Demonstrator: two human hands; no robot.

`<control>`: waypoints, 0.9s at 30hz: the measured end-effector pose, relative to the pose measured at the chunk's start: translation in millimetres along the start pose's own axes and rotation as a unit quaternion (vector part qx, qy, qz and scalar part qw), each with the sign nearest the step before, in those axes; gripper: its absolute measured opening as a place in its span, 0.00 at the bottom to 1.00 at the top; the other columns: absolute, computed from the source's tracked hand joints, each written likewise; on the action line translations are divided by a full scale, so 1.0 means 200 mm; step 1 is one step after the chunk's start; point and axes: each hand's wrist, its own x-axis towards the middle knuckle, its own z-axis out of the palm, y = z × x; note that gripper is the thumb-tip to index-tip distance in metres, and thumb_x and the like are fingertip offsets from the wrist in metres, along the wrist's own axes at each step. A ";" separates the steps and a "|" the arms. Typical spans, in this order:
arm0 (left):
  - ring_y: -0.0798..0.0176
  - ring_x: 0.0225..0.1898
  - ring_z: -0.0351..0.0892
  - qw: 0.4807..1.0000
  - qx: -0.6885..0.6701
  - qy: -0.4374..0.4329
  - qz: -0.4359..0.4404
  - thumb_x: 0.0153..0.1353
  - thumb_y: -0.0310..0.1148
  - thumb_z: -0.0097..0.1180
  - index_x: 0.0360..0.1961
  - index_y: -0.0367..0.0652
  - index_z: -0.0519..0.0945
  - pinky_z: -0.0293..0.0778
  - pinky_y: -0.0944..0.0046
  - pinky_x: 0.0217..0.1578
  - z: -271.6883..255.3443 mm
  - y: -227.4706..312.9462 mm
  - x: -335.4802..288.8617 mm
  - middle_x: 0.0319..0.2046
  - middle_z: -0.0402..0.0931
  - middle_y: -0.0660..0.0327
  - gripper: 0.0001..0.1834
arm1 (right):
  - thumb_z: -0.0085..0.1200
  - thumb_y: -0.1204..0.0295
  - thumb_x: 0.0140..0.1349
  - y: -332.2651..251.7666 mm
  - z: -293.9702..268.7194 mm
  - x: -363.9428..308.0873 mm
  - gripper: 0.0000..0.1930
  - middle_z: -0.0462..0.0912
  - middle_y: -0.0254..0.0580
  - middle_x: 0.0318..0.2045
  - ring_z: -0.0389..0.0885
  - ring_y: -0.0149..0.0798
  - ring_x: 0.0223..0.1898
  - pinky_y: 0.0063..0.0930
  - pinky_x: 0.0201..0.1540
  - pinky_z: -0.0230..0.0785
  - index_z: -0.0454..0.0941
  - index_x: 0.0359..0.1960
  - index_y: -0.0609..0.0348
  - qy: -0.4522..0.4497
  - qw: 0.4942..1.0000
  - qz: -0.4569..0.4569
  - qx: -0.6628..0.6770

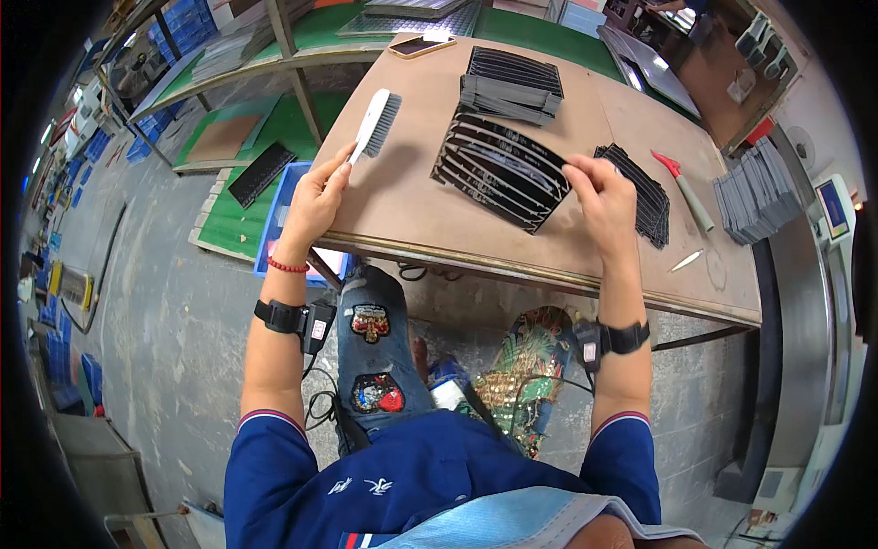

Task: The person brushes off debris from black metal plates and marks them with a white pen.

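My left hand point(315, 203) is closed around the handle of a white brush point(373, 121) with grey bristles, raised over the table's left side. Between the thumb and fingers of my right hand point(604, 194) is the right edge of a black slotted sheet point(501, 169). This glossy sheet is tilted above the table point(402, 197), with the brush apart from it. Just behind it lies a stack of similar black sheets point(510, 87) with grey edges. More black slotted sheets point(647, 199) rest to the right of my right hand.
A red-and-grey tool point(686, 194) and a small pale pointed stick point(686, 261) lie at the right, near a grey stack of sheets point(754, 192). A phone point(421, 44) sits at the far left corner. Below the left edge stands a blue bin point(274, 229).
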 end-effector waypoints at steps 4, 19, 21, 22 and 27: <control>0.80 0.22 0.58 1.000 -0.002 0.003 0.001 0.70 0.37 0.49 0.60 0.47 0.76 0.56 0.75 0.23 0.00 -0.01 -0.01 0.22 0.63 0.74 0.19 | 0.63 0.73 0.54 0.04 0.10 0.03 0.15 0.80 0.47 0.40 0.79 0.40 0.31 0.31 0.36 0.71 0.82 0.44 0.60 0.001 0.993 -0.031 -0.111; 0.73 0.28 0.66 0.996 0.082 -0.025 0.018 0.69 0.35 0.50 0.60 0.45 0.75 0.65 0.71 0.31 0.00 0.08 -0.02 0.23 0.69 0.67 0.20 | 0.64 0.61 0.53 0.01 0.29 -0.43 0.19 0.83 0.46 0.43 0.78 0.48 0.47 0.40 0.51 0.68 0.81 0.40 0.65 -0.037 0.950 -0.206 -0.232; 0.65 0.27 0.72 0.976 0.195 -0.072 0.060 0.67 0.33 0.50 0.59 0.45 0.76 0.68 0.66 0.32 0.03 0.16 -0.06 0.24 0.74 0.57 0.20 | 0.65 0.61 0.52 0.00 0.26 -0.48 0.19 0.83 0.46 0.42 0.78 0.49 0.47 0.41 0.50 0.69 0.81 0.39 0.65 -0.028 0.951 -0.224 -0.211; 0.53 0.29 0.76 0.961 0.228 -0.081 0.132 0.66 0.32 0.51 0.58 0.45 0.76 0.71 0.61 0.34 0.06 0.20 -0.08 0.27 0.76 0.47 0.19 | 0.67 0.62 0.50 -0.02 0.25 -0.51 0.19 0.84 0.46 0.42 0.80 0.49 0.47 0.42 0.49 0.70 0.82 0.39 0.64 -0.029 0.954 -0.226 -0.196; 0.48 0.27 0.78 0.889 0.285 -0.242 0.265 0.63 0.34 0.55 0.57 0.47 0.77 0.76 0.52 0.28 0.35 0.47 -0.23 0.30 0.75 0.50 0.20 | 0.67 0.64 0.50 0.00 0.22 -0.57 0.17 0.84 0.45 0.40 0.80 0.48 0.46 0.41 0.47 0.72 0.83 0.38 0.63 -0.026 0.958 -0.244 -0.149</control>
